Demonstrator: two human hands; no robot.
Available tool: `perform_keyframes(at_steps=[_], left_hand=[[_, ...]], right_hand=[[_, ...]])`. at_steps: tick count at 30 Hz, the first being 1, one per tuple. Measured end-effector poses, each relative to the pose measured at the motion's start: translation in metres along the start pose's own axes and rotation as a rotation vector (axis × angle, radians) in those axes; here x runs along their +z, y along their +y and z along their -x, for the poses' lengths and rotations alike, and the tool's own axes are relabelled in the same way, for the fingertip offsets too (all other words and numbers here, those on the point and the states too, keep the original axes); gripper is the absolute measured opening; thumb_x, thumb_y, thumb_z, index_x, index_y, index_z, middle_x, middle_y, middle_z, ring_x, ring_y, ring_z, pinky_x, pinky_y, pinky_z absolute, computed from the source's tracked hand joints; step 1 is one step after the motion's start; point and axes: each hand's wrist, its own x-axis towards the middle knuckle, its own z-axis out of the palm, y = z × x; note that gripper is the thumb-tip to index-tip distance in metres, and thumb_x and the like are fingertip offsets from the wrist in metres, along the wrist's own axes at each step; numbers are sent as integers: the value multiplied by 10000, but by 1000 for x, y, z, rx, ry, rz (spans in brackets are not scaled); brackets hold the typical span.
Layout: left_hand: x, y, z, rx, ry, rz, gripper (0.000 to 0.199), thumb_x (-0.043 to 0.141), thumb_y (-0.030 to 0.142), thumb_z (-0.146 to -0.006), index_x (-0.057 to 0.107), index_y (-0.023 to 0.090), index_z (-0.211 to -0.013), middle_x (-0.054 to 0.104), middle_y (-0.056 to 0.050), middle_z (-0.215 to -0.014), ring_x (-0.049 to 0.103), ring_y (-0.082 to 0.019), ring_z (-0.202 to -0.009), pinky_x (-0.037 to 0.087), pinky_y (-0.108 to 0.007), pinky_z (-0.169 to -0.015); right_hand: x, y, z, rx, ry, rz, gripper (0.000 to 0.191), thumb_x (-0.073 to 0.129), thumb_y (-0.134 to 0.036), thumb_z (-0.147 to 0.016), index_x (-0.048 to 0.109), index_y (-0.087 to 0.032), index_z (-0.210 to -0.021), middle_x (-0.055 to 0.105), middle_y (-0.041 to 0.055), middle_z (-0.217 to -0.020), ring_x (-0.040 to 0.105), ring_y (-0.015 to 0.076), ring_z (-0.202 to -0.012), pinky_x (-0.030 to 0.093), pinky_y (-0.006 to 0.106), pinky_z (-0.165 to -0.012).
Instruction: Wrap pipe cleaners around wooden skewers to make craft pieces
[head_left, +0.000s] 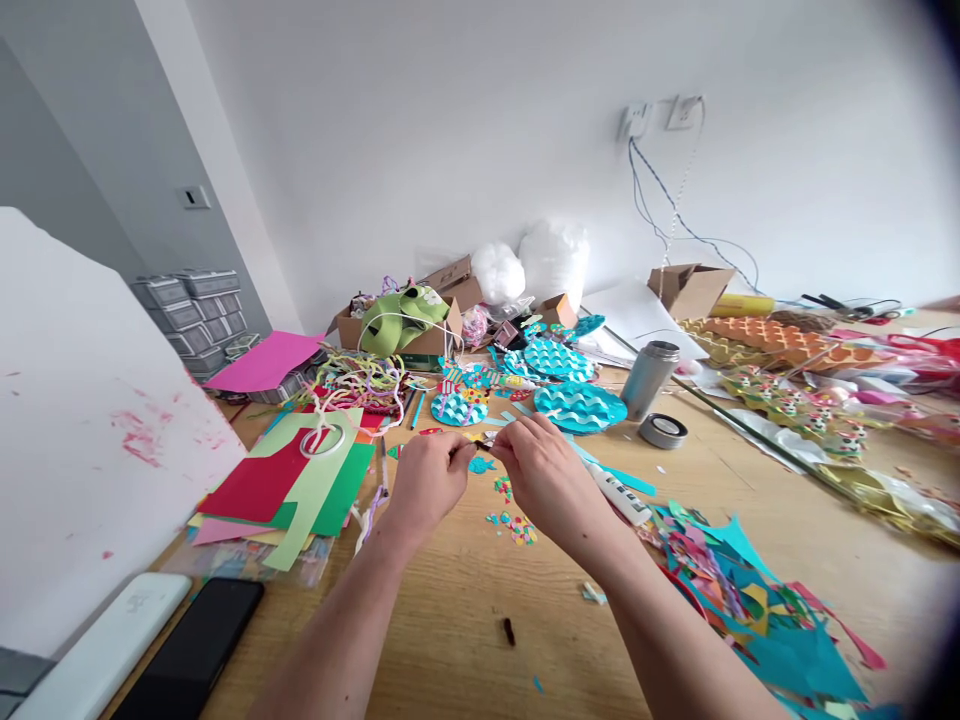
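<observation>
My left hand (429,482) and my right hand (546,475) meet over the middle of the table, fingertips pinched together. Between them is a small dark brown piece (482,446), perhaps pipe cleaner; most of it is hidden by the fingers. A similar short dark piece (509,631) lies on the wood nearer to me. Just beyond the hands are a blue paper fish (481,465) and a blue disc with white wavy strips (459,408). Small coloured paper dots (517,528) lie scattered below the right hand.
Coloured paper sheets (255,480) and a black phone (191,650) are at left. A white glue bottle (621,495), paper scraps (757,610) and a metal flask (651,382) stand or lie at right. A craft-filled cardboard box (454,325) sits by the wall.
</observation>
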Motion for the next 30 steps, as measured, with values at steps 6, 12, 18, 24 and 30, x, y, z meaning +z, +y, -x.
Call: perform_keyframes(at_steps=[6,12,18,24,30], left_hand=[[-2,1,-4,-158,4,462,257,664,401,-668,647,152,-609,411,51,-445,311,-77,-437,219,-218,-434],[-7,0,-7,-381,-155,934,206,757,276,-544,628,122,-583,361,70,-420,260,-27,-394,153,-181,-383],[-10,-3,-8,-446,-314,1119,181,742,220,-602,651,78,-668,347,74,-449,286,-12,-410,173,-151,-383],[-10,-2,-6,-312,-208,953,159,727,243,-648,622,124,-670,464,45,-447,383,-50,-410,278,-182,-408],[-5,2,-3,-174,-48,662,194,667,326,-690,609,143,-669,458,48,-477,375,-71,-442,296,-203,-444]], right_hand=[[2,-5,0,-2,71,-69,130,470,-137,-900,520,-163,-782,593,84,-788,487,229,-785,384,333,-706],[4,-8,2,-13,138,-38,149,429,-144,-916,501,-176,-790,585,85,-831,468,226,-821,369,347,-737],[7,-2,0,-15,165,-95,155,432,-163,-922,475,-187,-776,567,67,-790,456,218,-786,369,344,-723],[6,4,-2,-3,190,-316,169,429,-149,-912,461,-204,-755,553,46,-768,468,204,-790,385,312,-714],[7,2,-3,43,207,-374,169,450,-153,-890,460,-206,-729,559,46,-744,488,201,-763,384,308,-692]])
